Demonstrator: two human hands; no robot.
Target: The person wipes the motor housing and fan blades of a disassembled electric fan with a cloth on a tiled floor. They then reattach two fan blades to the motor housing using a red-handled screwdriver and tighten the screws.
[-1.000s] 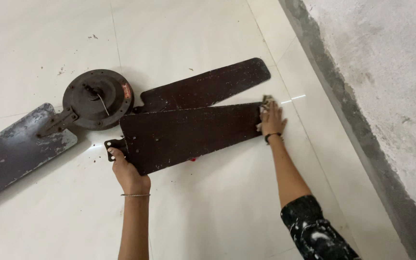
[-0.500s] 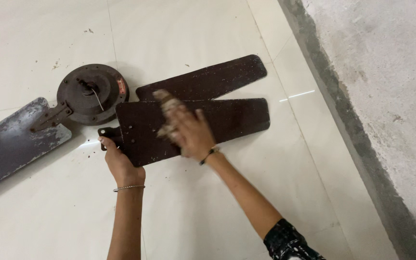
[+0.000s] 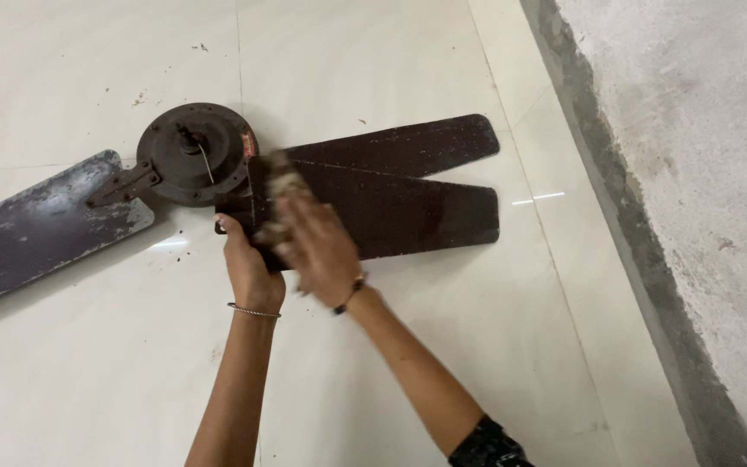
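My left hand (image 3: 248,268) grips the loose blade (image 3: 391,216) at its motor-side end, fingers curled round the edge. My right hand (image 3: 313,246) sweeps over it, blurred; I cannot tell its fingers' spread. The blade lies on the floor (image 3: 131,372) against the motor (image 3: 194,154); its far half looks dark and clean. No containers here.
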